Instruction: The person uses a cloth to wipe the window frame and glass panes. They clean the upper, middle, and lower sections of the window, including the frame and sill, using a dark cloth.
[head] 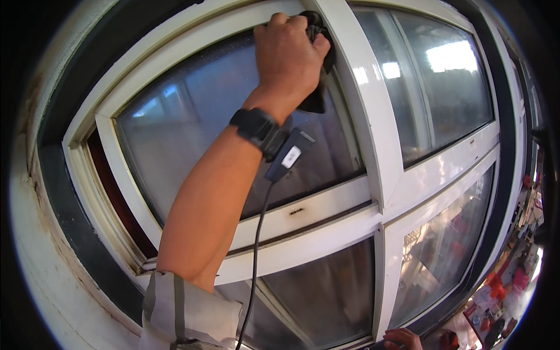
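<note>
My left hand (288,54) is raised to the upper right corner of a white-framed window sash, its fingers closed on a bunched black cloth (314,98). The cloth lies against the glass pane (210,87) and the inner edge of the frame. A black strap (256,127) circles my left wrist, holding a dark device (286,155) with a white label and a black cable (258,245) running down. My right hand (402,339) shows only partly at the bottom edge, beside the lower window frame, with its fingers bent over something dark; most of it is cut off.
A white mullion (372,109) divides the window, with more panes at right (442,78) and below (337,288). A dark surround (74,210) and a stained pale wall (57,271) border it at left. Assorted items, some red (494,284), lie in clutter at the lower right.
</note>
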Motion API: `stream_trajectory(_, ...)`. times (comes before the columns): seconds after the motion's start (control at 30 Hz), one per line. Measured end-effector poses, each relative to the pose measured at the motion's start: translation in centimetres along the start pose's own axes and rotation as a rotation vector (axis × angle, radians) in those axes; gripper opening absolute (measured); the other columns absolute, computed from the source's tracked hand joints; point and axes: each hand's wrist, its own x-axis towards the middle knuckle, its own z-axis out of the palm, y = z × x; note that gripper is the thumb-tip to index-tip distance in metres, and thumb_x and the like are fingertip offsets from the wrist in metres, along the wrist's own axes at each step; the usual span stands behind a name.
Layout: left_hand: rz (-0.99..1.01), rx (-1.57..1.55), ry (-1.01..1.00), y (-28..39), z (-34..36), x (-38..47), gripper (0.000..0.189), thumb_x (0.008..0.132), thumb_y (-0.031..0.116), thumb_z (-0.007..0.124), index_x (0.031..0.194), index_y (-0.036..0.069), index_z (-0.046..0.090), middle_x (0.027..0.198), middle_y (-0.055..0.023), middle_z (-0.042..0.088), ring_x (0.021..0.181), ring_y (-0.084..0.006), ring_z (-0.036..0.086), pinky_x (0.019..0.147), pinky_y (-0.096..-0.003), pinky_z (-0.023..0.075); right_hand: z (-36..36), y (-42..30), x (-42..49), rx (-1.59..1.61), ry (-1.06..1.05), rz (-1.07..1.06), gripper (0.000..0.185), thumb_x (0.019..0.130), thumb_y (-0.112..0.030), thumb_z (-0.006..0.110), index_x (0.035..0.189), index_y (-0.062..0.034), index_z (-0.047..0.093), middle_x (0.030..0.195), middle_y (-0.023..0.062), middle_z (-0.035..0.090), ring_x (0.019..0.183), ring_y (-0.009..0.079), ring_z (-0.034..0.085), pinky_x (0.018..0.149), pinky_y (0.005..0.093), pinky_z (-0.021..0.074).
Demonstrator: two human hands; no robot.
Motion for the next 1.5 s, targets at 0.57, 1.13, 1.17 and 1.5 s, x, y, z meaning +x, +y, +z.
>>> stream_trajectory(0.57, 0.2, -0.621, -0.775, 18.8, -18.8, -18.2, 0.027, 0.092, 0.033, 0.074, 0.098, 0.009, 0.085, 0.123, -0.012, 0.066, 0.116, -0.0339, 0.057, 0.106, -0.0517, 0.0455, 5.8, -10.4, 6.5, 0.955, -0.256, -0.195, 0.088, 0.111, -0.069, 0.06, 0.176, -0.016, 0.034, 0.176, 0.0137, 0.048, 0.157, 0.0362, 0.051, 0.122, 0.0551, 0.0497)
stream_trajectory(1.13, -0.96, 0.332, -0.058, -13.7, -28.7, -18.5, 0.078, 0.108, 0.051, 0.074, 0.154, -0.008, 0.053, 0.148, -0.0313, 0.062, 0.141, -0.0423, 0.061, 0.12, -0.0482, 0.0469, 6.7, -4.6, 3.3, 0.846, -0.296, 0.348, 0.079, 0.111, -0.052, 0.066, 0.172, -0.0056, 0.045, 0.167, 0.0167, 0.058, 0.151, 0.0363, 0.058, 0.128, 0.0556, 0.0475)
stream_trajectory(1.17, -0.989, 0.276, -0.028, -14.1, -28.5, -18.5, 0.075, 0.107, 0.055, 0.074, 0.146, -0.008, 0.056, 0.139, -0.0296, 0.066, 0.133, -0.0416, 0.065, 0.115, -0.0483, 0.0498, 7.1, -4.4, 3.3, 0.845, -0.366, 0.311, 0.082, 0.111, -0.052, 0.067, 0.173, -0.0058, 0.042, 0.168, 0.0174, 0.056, 0.152, 0.0359, 0.057, 0.128, 0.0555, 0.0472)
stream_trajectory(1.5, -0.945, 0.348, -0.151, -20.0, -30.6, -20.9, 0.079, 0.102, 0.07, 0.073, 0.119, -0.006, 0.062, 0.108, -0.0296, 0.077, 0.102, -0.0469, 0.076, 0.095, -0.0533, 0.0584, 11.1, -7.0, 5.3, 0.758, -0.371, 0.345, 0.091, 0.105, -0.039, 0.077, 0.176, -0.0037, 0.033, 0.17, 0.0181, 0.054, 0.155, 0.0365, 0.054, 0.129, 0.0537, 0.0455)
